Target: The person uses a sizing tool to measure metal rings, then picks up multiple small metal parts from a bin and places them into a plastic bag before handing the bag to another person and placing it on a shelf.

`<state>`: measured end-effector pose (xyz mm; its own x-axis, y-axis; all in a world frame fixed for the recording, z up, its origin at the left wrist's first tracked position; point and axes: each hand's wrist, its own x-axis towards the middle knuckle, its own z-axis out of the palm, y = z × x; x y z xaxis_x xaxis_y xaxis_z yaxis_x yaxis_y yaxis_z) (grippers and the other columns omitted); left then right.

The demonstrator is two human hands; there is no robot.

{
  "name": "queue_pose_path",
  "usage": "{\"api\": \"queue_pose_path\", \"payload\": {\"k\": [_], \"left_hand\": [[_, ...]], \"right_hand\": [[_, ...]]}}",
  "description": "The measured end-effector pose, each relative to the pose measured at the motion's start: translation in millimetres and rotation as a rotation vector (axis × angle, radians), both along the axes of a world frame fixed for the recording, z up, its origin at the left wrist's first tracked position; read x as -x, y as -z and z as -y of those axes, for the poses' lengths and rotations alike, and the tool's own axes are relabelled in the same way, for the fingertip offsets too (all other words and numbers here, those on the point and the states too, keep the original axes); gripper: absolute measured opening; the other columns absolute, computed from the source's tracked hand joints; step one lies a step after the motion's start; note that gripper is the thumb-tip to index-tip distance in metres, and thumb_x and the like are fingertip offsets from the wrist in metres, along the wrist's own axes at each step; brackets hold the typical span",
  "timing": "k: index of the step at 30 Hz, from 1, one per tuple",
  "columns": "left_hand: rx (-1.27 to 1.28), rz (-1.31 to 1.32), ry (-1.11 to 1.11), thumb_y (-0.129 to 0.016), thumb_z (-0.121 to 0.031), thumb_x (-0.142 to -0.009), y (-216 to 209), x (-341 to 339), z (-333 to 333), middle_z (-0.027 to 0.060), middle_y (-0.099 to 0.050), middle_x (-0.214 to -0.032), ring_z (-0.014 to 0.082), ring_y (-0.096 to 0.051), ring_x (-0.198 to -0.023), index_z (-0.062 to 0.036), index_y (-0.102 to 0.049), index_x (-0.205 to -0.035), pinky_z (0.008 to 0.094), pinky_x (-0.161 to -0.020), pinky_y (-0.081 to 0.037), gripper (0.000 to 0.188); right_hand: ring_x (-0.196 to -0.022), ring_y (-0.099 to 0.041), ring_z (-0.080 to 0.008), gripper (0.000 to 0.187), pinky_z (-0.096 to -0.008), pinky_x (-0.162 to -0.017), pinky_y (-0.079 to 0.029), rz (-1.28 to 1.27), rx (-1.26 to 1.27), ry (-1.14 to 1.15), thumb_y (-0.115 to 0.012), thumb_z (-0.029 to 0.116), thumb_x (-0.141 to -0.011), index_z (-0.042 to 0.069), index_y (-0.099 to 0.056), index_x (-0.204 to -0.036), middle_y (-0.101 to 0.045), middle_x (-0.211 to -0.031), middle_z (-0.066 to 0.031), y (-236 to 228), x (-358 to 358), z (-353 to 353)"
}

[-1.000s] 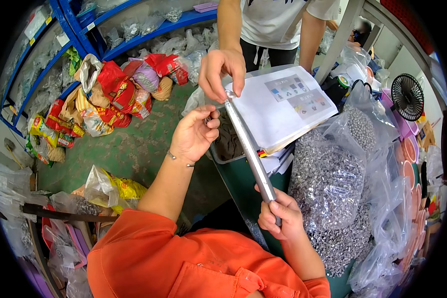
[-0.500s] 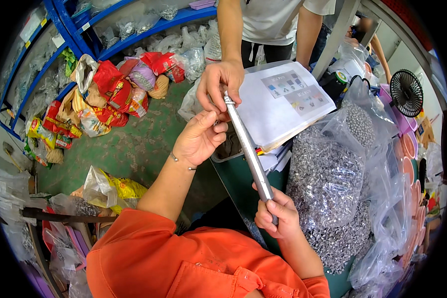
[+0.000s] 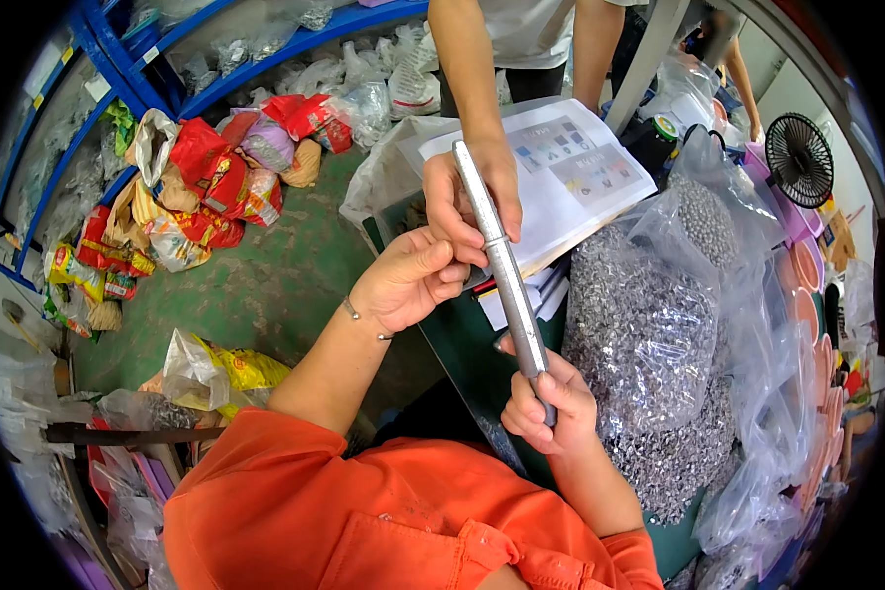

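Closed around the near end of the rod, the right hand clamps it between thumb and curled fingers. A short length of the rod projects from the near side of this fist. The rod is grey metal, held tilted above the left part of the bench; its far end points to the far left. A thin ring encircles it at about mid-length.

A co-worker's hand reaches in from the far side. Its thumb lies to the right of the rod, its fingers to the left, near the ring.

The left hand is left of the rod, half curled, with its fingertips just beside the co-worker's fingers. Whether it pinches anything cannot be told. A bracelet is on the left wrist.

Papers lie beyond the rod, to the right of the co-worker's hand. A clear bag of small metal pieces stands on the bench, right of the rod. Farther right is a black fan. Red sacks are piled on the floor at far left.
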<state>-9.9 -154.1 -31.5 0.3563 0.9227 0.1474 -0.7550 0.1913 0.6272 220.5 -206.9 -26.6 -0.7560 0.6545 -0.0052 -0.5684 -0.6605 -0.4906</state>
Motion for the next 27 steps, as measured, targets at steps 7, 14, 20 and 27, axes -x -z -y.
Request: {"api": "queue_pose_path", "payload": {"k": [7, 14, 20, 27], "left_hand": [[0.004, -0.049, 0.028, -0.064, -0.027, -0.078, -2.8, -6.2, 2.8, 0.0053, -0.058, -0.091, 0.0062, -0.043, -0.068, 0.0024, -0.058, -0.096, 0.0167, -0.058, -0.037, 0.034], [0.064, -0.022, 0.006, -0.065, -0.023, -0.079, -4.4, -7.2, 2.9, 0.0038, -0.055, -0.095, 0.0060, -0.043, -0.069, 0.0007, -0.053, -0.103, 0.0169, -0.057, -0.036, 0.036], [0.069, -0.035, -0.011, -0.065, -0.021, -0.079, -2.0, -6.5, 1.7, 0.0031, -0.055, -0.094, 0.0057, -0.043, -0.068, -0.0014, -0.054, -0.101, 0.0171, -0.056, -0.036, 0.032], [0.070, -0.017, -0.010, -0.065, -0.021, -0.079, -0.3, -4.9, 4.4, 0.0032, -0.054, -0.094, 0.0056, -0.042, -0.067, -0.0020, -0.053, -0.102, 0.0171, -0.055, -0.035, 0.031]], "right_hand": [[-0.035, -0.035, -0.0078, 0.044, -0.0208, -0.039, -0.028, 0.069, -0.025, 0.035, -0.048, 0.018, -0.086, -0.003, -0.036, -0.124, -0.042, -0.055, -0.0024, 1.7, -6.1, 4.5], [-0.036, -0.035, -0.0079, 0.044, -0.0205, -0.039, -0.029, 0.102, -0.019, 0.054, -0.049, 0.017, -0.087, -0.003, -0.036, -0.124, -0.042, -0.056, -0.0029, 2.1, -4.4, 1.7], [-0.038, -0.035, -0.0087, 0.045, -0.0205, -0.039, -0.029, 0.119, -0.028, 0.067, -0.050, 0.017, -0.087, -0.003, -0.036, -0.124, -0.041, -0.056, -0.0029, 3.2, -2.1, 1.9], [-0.038, -0.035, -0.0090, 0.044, -0.0206, -0.039, -0.029, 0.129, -0.033, 0.068, -0.050, 0.017, -0.087, -0.002, -0.036, -0.124, -0.041, -0.056, -0.0028, 4.7, 0.6, 2.0]]}}
